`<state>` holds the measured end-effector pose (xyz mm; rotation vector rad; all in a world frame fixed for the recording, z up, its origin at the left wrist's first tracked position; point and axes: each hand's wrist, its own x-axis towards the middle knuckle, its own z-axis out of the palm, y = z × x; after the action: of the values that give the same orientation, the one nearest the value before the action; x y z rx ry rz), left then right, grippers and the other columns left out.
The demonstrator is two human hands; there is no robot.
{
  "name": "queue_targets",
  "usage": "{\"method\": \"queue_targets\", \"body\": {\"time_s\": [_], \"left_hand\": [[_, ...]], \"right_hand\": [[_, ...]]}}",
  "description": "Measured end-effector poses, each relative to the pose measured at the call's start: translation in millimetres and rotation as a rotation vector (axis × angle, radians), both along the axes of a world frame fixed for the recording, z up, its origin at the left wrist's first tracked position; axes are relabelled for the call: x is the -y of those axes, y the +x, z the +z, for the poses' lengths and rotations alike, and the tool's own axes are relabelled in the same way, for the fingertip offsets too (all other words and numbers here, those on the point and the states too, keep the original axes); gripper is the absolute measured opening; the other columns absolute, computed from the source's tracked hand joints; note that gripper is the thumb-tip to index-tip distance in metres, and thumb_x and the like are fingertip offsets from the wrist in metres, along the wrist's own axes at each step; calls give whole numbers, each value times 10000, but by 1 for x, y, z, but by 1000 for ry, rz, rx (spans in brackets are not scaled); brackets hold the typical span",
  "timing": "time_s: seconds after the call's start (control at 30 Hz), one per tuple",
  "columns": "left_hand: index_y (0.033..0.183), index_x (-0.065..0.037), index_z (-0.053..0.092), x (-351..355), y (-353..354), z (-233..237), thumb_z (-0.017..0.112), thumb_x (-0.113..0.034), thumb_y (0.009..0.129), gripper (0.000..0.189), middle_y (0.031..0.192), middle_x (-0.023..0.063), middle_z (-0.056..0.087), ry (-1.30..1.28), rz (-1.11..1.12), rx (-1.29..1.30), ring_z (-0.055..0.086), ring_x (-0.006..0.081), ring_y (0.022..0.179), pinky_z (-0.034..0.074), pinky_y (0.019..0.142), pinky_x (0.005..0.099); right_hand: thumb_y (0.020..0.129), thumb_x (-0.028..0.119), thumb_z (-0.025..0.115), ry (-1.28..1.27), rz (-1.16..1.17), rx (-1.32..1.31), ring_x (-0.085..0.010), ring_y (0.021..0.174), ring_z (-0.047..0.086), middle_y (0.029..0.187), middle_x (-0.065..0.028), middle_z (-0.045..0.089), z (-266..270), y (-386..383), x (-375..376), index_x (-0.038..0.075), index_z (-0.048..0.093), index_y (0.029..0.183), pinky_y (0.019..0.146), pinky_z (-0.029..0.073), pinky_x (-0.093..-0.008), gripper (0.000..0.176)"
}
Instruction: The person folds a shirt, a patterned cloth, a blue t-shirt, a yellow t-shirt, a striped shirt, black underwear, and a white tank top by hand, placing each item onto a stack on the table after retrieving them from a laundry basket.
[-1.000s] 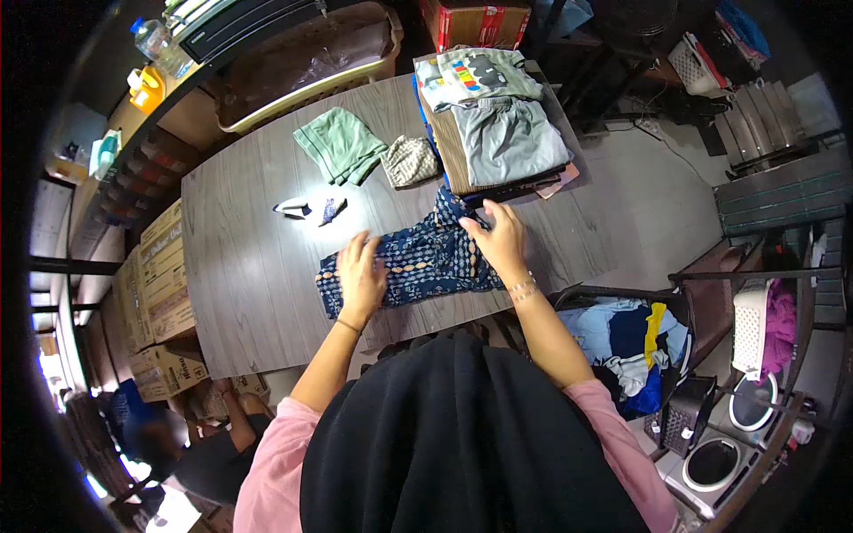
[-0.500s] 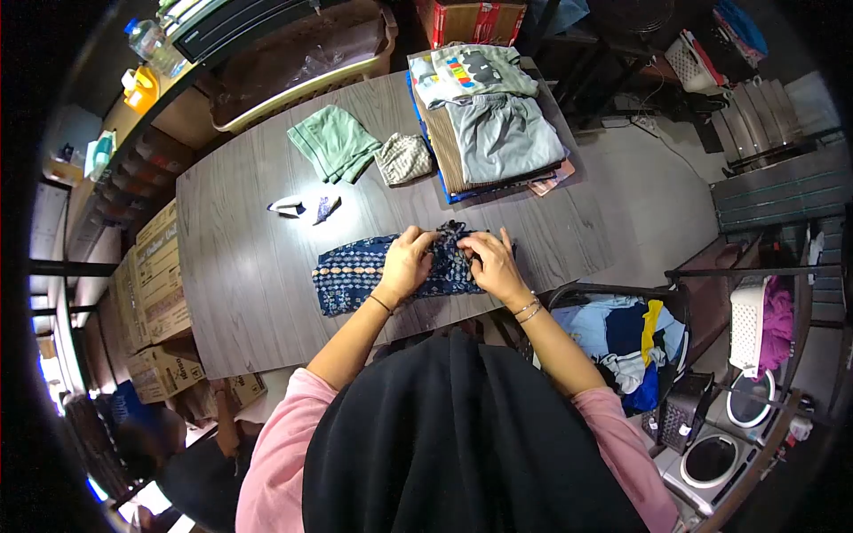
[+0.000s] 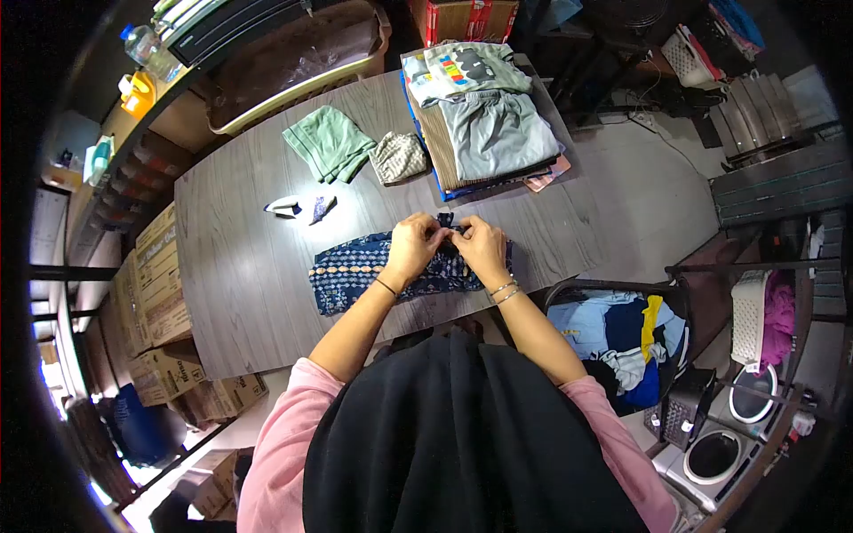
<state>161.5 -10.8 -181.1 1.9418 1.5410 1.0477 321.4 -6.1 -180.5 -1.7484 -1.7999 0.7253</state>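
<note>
A folded navy garment [image 3: 346, 275] with a white and orange pattern lies flat along the front edge of the table. My left hand [image 3: 411, 249] rests over its middle, thumb and fingers pinched on the dark cloth at its upper edge. Close beside it, my right hand [image 3: 481, 250] pinches the same bunched part, and the fingertips of both hands nearly meet. A small dark tuft of the cloth sticks up beyond them. The fingers hide exactly what part they grip.
Beyond the garment lie a green cloth [image 3: 329, 144], a small checked garment [image 3: 398, 158] and small white-and-navy pieces [image 3: 302, 209]. A stack of folded clothes [image 3: 498, 133] stands at the back right. A basket of laundry [image 3: 622, 338] is right of the table; cardboard boxes [image 3: 160, 293] stand left.
My hands have drawn closer together, the right one shifting left toward the left one at the garment's upper edge. At lower left, another person's arm has gone from its earlier place.
</note>
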Motion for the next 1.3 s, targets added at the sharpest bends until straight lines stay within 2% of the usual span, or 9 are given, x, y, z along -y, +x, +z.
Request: {"method": "queue_targets", "body": {"time_s": [0.23,0.4,0.53,0.77,0.8,0.9,1.07,1.2,1.3], "left_hand": [[1085,2,620,20,5,-7,729,-58,751,357,644,-9,571,-410,218,404,503,77,542,436,519,234],[966,30,668,21,-3,-25,595,-48,886,133,764,-18,610,-654,180,724,522,53,661,421,591,199],[888,22,656,26,5,-19,644,-12,828,69,777,-3,624,-617,122,815,510,50,658,395,572,194],[748,-2,587,32,-3,-12,667,-2,746,80,720,46,593,-272,410,261,534,115,633,423,556,268],[741,-5,565,34,-5,7,638,22,690,92,917,162,603,-286,421,138,595,262,762,478,676,348],[845,-15,560,51,-1,7,589,56,677,184,1057,177,580,135,204,69,566,334,925,461,828,403],[1232,-27,531,85,1,-29,561,-100,802,437,1334,154,482,-13,-208,-373,442,305,1243,334,1025,471],[1247,0,487,93,3,-26,599,-224,843,475,1438,172,357,-68,-244,-485,332,316,1344,270,1094,476],[1225,-1,503,92,6,-34,614,-245,831,476,1436,188,343,-100,-227,-403,324,340,1340,268,1096,483]], "right_hand": [[790,111,634,168,66,-233,-303,691,648,711,-126,658,-8,3,-12,40,643,778,597,483,-390,73],[830,241,695,-171,-74,-509,-172,498,641,636,-114,650,15,-5,-2,-33,628,792,470,482,-284,285],[728,201,799,-203,-25,-388,-139,681,661,725,-96,676,-21,-15,-1,-29,664,917,604,507,-260,326],[704,-15,734,53,83,-358,-173,604,637,713,-105,657,17,8,-3,3,632,966,562,500,-286,282],[699,-51,665,74,109,-295,-216,660,643,786,-108,660,33,10,-1,20,646,929,612,511,-317,242],[702,-56,598,365,278,-47,-247,764,639,899,-96,661,24,20,9,38,665,877,684,506,-332,209],[646,207,694,179,269,-16,-302,1176,469,1233,-77,567,-22,30,39,101,712,837,991,294,-543,220],[668,351,771,56,-382,256,-355,1157,449,1231,-173,451,14,17,46,-23,620,1028,895,390,-531,541],[658,318,769,-292,-315,314,-364,1189,412,1244,-169,446,17,18,45,-14,623,971,915,398,-487,480]]}}
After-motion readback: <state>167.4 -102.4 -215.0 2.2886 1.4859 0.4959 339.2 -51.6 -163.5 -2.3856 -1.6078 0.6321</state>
